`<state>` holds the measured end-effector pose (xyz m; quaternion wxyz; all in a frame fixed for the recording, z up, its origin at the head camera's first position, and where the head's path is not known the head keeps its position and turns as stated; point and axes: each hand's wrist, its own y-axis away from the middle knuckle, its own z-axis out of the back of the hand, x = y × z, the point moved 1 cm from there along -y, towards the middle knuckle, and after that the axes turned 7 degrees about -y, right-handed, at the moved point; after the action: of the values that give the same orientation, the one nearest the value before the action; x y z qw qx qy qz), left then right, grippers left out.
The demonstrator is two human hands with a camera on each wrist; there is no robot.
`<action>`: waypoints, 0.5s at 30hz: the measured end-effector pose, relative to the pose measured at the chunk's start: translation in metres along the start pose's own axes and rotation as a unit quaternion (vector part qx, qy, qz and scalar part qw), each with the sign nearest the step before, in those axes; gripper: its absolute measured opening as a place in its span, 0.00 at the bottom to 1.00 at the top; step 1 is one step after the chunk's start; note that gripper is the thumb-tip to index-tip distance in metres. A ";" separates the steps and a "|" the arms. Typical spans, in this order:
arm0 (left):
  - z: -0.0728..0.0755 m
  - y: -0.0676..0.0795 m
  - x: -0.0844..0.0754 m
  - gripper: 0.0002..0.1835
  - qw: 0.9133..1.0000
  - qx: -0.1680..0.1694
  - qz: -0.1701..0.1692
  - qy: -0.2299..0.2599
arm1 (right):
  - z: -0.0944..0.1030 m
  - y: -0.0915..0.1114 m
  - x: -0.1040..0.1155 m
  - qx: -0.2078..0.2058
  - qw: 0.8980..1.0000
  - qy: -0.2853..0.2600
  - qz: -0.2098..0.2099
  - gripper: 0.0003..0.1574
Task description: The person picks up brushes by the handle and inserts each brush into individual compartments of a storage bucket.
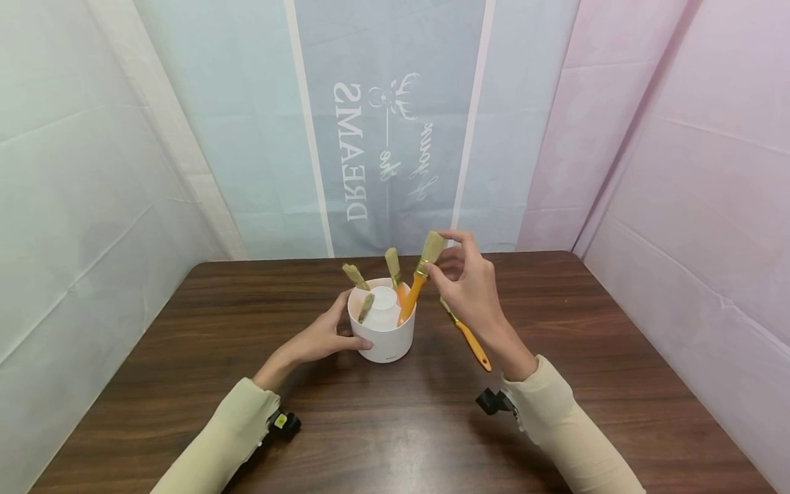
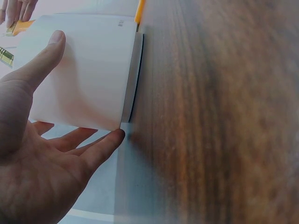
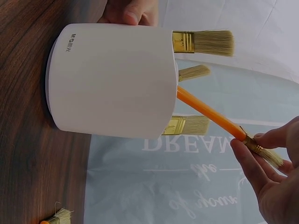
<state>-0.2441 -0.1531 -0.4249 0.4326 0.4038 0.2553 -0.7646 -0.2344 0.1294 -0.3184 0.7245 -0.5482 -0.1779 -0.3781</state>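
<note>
A white round holder (image 1: 391,345) with a raised centre stands on the table, with several bristle brushes in it. My left hand (image 1: 317,336) grips its left side, the thumb on the near wall and the fingers round the far side. Between thumb and fingers, my right hand (image 1: 472,285) pinches a paintbrush (image 1: 410,302) near its brass ferrule and pale bristles. That brush slants bristles up, and its orange handle (image 3: 210,114) reaches down past the holder's rim. The other brushes, such as the one at the back (image 1: 393,264), stand bristles up, their handles mostly hidden inside.
Another orange-handled paintbrush (image 1: 474,346) lies on the dark wooden table (image 1: 395,425), to the right of the holder and beside my right forearm. A printed cloth (image 1: 389,137) hangs behind the table, with pale cloth walls at both sides.
</note>
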 end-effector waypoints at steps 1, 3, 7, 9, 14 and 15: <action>0.000 0.000 0.000 0.60 1.000 0.000 0.001 0.002 | 0.000 0.000 0.000 0.001 1.000 0.001 -0.002 0.35; 0.000 0.000 -0.001 0.60 1.000 0.000 0.001 0.004 | 0.000 0.001 0.000 0.002 1.000 0.004 -0.003 0.35; 0.000 0.000 -0.001 0.60 1.000 -0.001 0.001 0.007 | 0.000 0.001 0.001 0.005 1.000 0.015 0.004 0.35; 0.000 0.000 -0.001 0.60 1.000 -0.001 0.002 0.005 | 0.000 0.001 0.000 0.007 1.000 0.019 0.007 0.34; 0.001 0.000 -0.001 0.60 1.000 -0.002 0.004 -0.008 | -0.001 0.001 0.000 0.008 1.000 0.025 0.012 0.33; 0.001 0.000 0.000 0.60 1.000 -0.002 0.004 -0.009 | -0.001 0.001 0.000 0.007 1.000 0.026 0.013 0.33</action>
<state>-0.2441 -0.1533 -0.4242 0.4383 0.3971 0.2515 -0.7661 -0.2339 0.1290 -0.3192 0.7376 -0.5352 -0.1547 -0.3816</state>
